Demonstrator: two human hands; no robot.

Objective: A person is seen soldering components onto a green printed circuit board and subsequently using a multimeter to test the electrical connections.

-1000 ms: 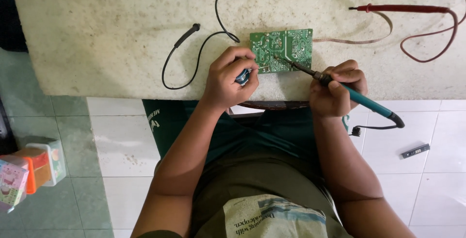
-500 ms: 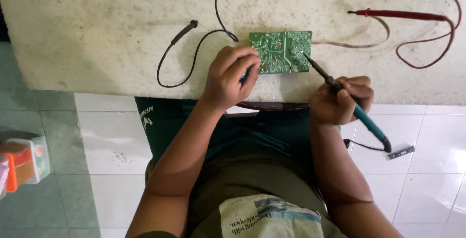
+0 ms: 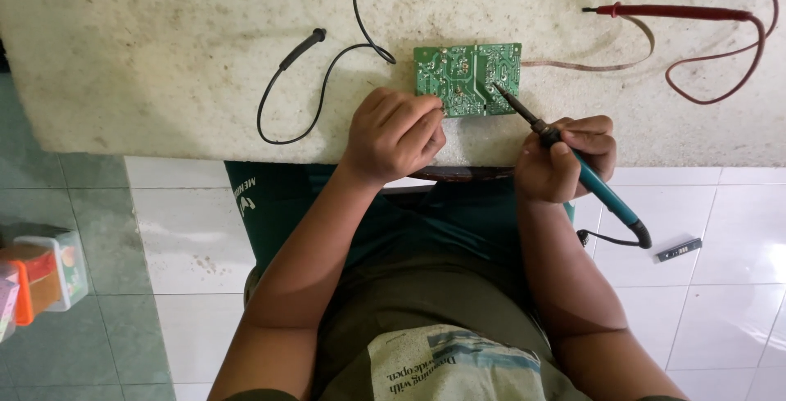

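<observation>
On board [image 3: 467, 78]: iron [image 3: 565, 151] tip at right, right hand [image 3: 565, 159] fisted round handle; left hand [image 3: 395, 135] fingers curled, pinning near edge. Keep tip steady, board firmly pinned.

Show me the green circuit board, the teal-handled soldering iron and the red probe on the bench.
green rectangular circuit board [image 3: 468, 78]: head view, middle of its solder side.
teal-handled soldering iron [image 3: 602, 191]: head view, on the teal grip below the right hand.
red probe with red lead [image 3: 679, 13]: head view, along its straight handle.

green circuit board [image 3: 468, 78] | flat, solder side up | soldering iron [image 3: 573, 160] | teal handle, tip on board
</observation>
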